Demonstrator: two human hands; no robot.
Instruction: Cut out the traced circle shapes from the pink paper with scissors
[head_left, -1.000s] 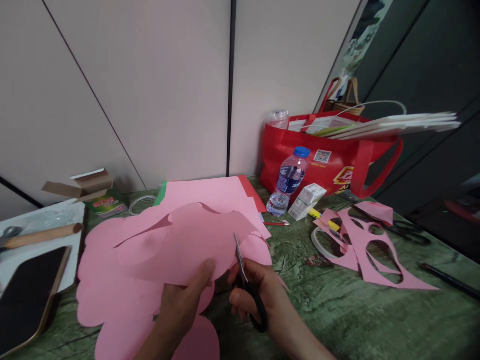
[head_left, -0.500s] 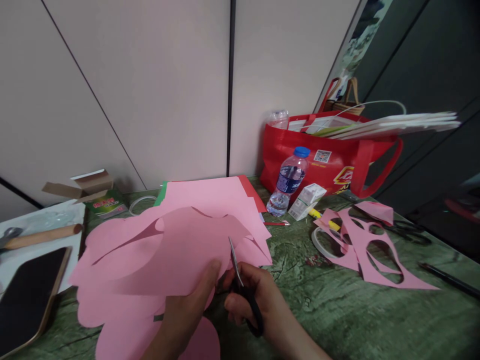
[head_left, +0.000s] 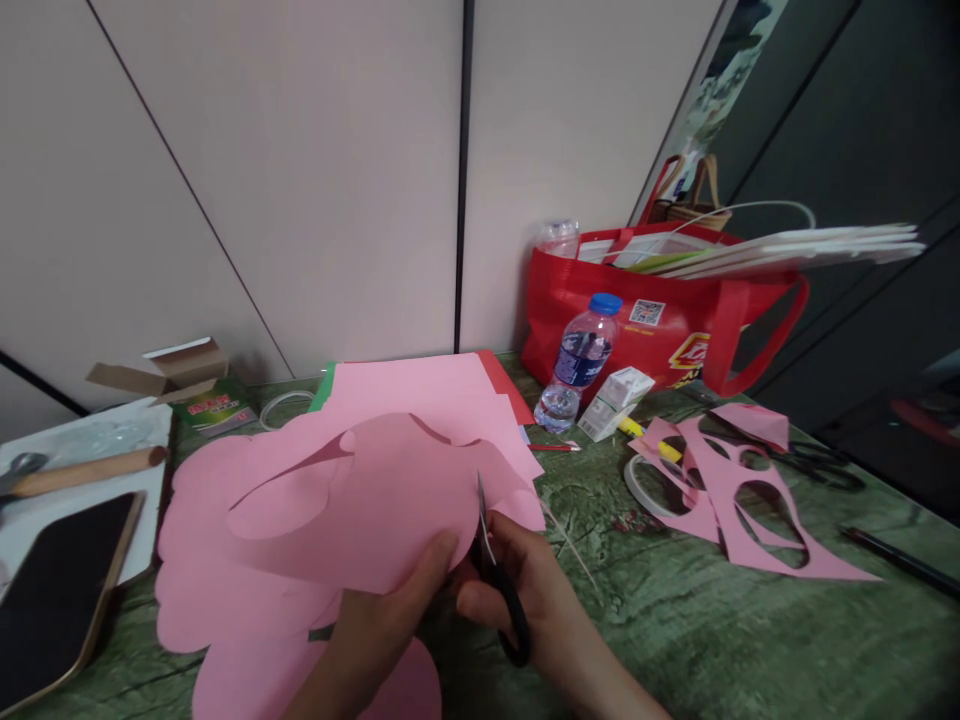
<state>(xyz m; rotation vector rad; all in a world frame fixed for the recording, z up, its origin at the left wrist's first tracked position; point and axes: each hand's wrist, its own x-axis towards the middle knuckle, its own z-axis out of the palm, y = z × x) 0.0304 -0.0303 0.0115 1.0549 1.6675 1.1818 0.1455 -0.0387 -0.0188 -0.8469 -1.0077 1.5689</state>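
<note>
1 curved pink paper sheet (head_left: 390,510) is held by the left hand (head_left: 386,625), thumb pressed on its upper face, fingers hidden beneath. 1 pair of black-handled metal scissors (head_left: 516,625) is grasped in the right hand (head_left: 536,580), the blades directed away from the body at the sheet's right edge. The sheet is held over scalloped pink paper shapes (head_left: 199,580) that lie on the green marbled tabletop (head_left: 675,645). To the right, pink paper offcuts with oval holes (head_left: 716,500) are seen partly over 1 white ring-shaped roll (head_left: 637,488). Behind, 1 clear blue-capped plastic bottle (head_left: 579,365) is noted upright beside 1 small white carton (head_left: 615,402), in front of 1 red shopping bag (head_left: 645,345). At far left, 1 dark-screened phone (head_left: 64,590) is observed near 1 wooden-handled tool (head_left: 90,470).
</note>
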